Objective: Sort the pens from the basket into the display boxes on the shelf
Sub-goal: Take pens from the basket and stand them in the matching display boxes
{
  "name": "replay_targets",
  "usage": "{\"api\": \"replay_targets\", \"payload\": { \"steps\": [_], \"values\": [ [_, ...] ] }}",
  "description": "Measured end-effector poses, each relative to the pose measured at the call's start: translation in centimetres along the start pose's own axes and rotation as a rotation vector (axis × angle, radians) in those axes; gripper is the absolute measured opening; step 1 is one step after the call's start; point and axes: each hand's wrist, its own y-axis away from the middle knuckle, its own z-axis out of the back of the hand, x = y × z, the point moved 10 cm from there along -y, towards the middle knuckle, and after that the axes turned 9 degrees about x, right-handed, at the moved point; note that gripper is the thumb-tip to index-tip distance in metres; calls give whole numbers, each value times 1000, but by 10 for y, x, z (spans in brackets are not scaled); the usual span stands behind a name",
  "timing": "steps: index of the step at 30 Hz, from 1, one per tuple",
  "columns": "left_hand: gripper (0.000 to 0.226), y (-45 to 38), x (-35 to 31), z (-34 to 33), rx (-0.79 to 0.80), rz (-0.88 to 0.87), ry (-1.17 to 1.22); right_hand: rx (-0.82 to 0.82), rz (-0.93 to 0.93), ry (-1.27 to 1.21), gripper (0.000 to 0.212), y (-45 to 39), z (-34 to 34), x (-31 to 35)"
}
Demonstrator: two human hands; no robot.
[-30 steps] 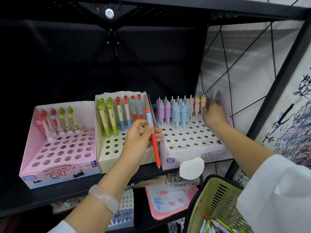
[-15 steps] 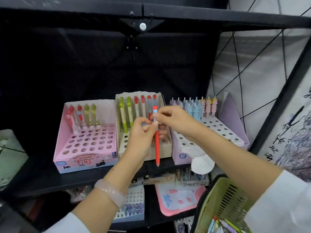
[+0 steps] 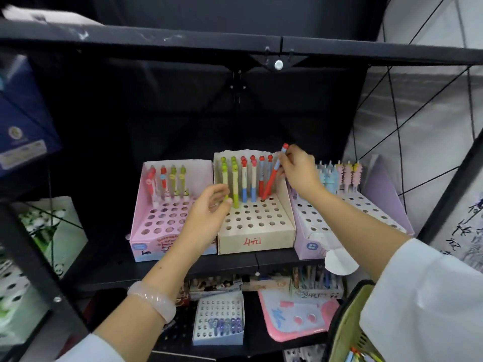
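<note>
Three display boxes stand side by side on the black shelf: a pink box (image 3: 159, 218), a cream box (image 3: 257, 223) and a lilac box (image 3: 313, 231). My right hand (image 3: 298, 169) pinches a red pen (image 3: 273, 173) near its top. The pen leans with its tip at the back right holes of the cream box, beside other green, blue and red pens. My left hand (image 3: 209, 215) hovers with relaxed fingers in front of the cream box's left side and holds nothing. The green basket (image 3: 347, 325) with pens shows at the bottom right.
The upper shelf bar (image 3: 235, 45) runs close above. Below the shelf lie a small box of purple pens (image 3: 222, 320) and a pink board (image 3: 295, 314). A white tag (image 3: 339, 262) hangs from the lilac box. Panda-print packs (image 3: 39, 231) sit at the left.
The red pen passed from my left hand to my right hand, which carried it up and back into the cream box. My left hand let go and dropped lower left.
</note>
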Motion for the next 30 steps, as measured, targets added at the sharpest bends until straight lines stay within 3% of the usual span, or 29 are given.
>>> {"api": "replay_targets", "payload": {
  "steps": [7, 12, 16, 20, 25, 30],
  "values": [
    [28, 2, 3, 3, 4, -2, 9, 320, -25, 331, 21, 1, -54, 9],
    [25, 9, 3, -6, 30, -16, 47, 380, -118, 444, 25, 11, -63, -1],
    [25, 14, 0, -29, 54, -23, 95, 305, -114, 191, 20, 29, -29, 5],
    [28, 26, -6, -88, 180, -29, 136, 389, -93, -60, 12, 76, 10, 2],
    [22, 64, 12, -192, 444, 34, 157, 433, -213, -196, 15, 168, 51, -67],
    [19, 107, 48, -275, 670, 63, 23, 554, -501, 12, 15, 282, 49, -194]
  ]
}}
